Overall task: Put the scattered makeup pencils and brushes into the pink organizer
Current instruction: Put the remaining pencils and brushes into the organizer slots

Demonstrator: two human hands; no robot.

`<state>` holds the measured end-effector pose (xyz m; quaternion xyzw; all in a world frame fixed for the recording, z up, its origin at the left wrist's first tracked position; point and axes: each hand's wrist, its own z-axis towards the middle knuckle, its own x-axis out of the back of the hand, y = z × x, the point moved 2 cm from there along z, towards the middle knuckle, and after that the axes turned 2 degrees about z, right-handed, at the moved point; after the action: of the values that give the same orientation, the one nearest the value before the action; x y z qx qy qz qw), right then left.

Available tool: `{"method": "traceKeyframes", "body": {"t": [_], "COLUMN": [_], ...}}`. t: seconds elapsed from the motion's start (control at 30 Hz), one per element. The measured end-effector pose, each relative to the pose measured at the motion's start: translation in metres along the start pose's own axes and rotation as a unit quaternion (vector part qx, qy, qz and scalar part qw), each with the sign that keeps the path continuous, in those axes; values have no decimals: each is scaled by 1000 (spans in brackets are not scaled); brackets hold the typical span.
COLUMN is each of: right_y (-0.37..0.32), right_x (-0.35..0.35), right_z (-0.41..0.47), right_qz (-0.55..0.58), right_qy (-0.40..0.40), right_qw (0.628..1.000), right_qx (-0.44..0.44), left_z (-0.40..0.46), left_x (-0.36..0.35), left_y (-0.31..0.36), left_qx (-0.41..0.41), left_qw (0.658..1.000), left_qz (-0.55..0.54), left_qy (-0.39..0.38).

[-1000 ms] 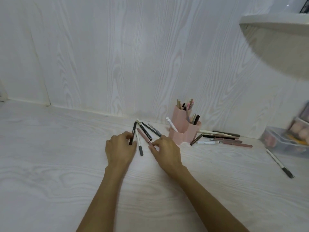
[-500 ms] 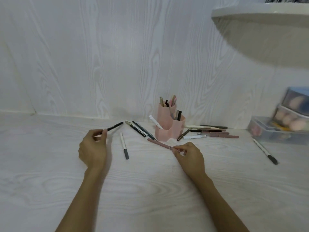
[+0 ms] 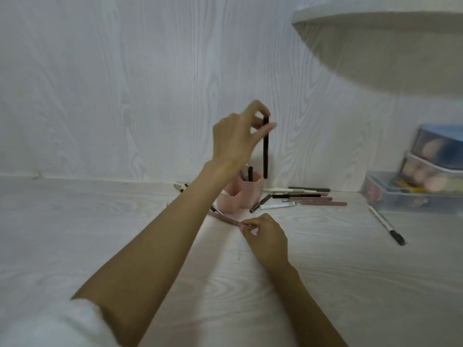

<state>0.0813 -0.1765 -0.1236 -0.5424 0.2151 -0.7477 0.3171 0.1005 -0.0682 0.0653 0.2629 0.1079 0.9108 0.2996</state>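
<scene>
Pink organizer (image 3: 246, 192) stands on the white wood-grain table (image 3: 75, 221) against the wall, made of hexagonal cups, two visible, the left forearm covering its left part; a few dark and pale sticks poke out of the taller cup, count unclear. We see the left hand (image 3: 235, 139) raised above the organizer, thumb and fingertips pinching the top end of a black pencil (image 3: 265, 149) that hangs upright, its lower tip just above the organizer's right rear edge. Right hand (image 3: 266, 235) sits in front of the organizer on the table, fingers curled, pinching the near end of a pink pencil (image 3: 224, 218) that lies flat and runs back toward the organizer's base. Right of the organizer we count roughly seven or eight pencils in a loose pile (image 3: 300, 197), white, black, dusty pink, one brown leaning against the cup. Left of the organizer two pencil ends (image 3: 180, 187) peek past the forearm. Farther right of the organizer one white pencil with black cap (image 3: 387, 225) lies alone, beside stacked clear plastic boxes (image 3: 411, 194).
</scene>
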Motion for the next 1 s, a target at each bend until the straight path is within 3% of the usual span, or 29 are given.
{"method": "traceKeyframes", "body": {"t": [0.2, 0.27, 0.37, 0.43, 0.6, 0.73, 0.77, 0.83, 0.9, 0.93, 1.0], "right_y": [1, 1, 2, 2, 1, 2, 2, 0, -2, -6, -10], "right_x": [1, 1, 0, 0, 1, 1, 1, 3, 6, 6, 10], "right_z": [1, 1, 1, 1, 1, 1, 1, 1, 2, 2, 1], "right_qz": [15, 17, 17, 17, 19, 39, 44, 69, 127, 156, 184], "right_qy": [-3, -5, -1, 0, -6, -14, -14, 0, 27, 38, 56], "right_qw": [1000, 1000, 1000, 1000, 1000, 999, 999, 998, 992, 987, 981], "right_qx": [-4, -2, -1, 0, 0, 0, -1, -2, -2, 1, 14], "left_z": [-21, -26, -19, -12, -24, -32, -34, -47, -81, -101, -134], "left_x": [-43, -41, -27, -23, -46, -40, -33, -11, 15, 28, 39], "left_y": [-25, -29, -24, -22, -39, -48, -50, -59, -74, -85, -108], "left_qx": [-52, -23, 37, 46, 44, 53, 48, 73, 165, 215, 295], "left_qw": [988, 996, 993, 989, 991, 983, 987, 997, 982, 970, 952], "left_qz": [110, 72, -2, 10, 89, 63, 44, -1, -13, 3, 52], "left_qy": [-96, -49, 111, 143, -94, -164, -147, -38, 90, 115, 70]}}
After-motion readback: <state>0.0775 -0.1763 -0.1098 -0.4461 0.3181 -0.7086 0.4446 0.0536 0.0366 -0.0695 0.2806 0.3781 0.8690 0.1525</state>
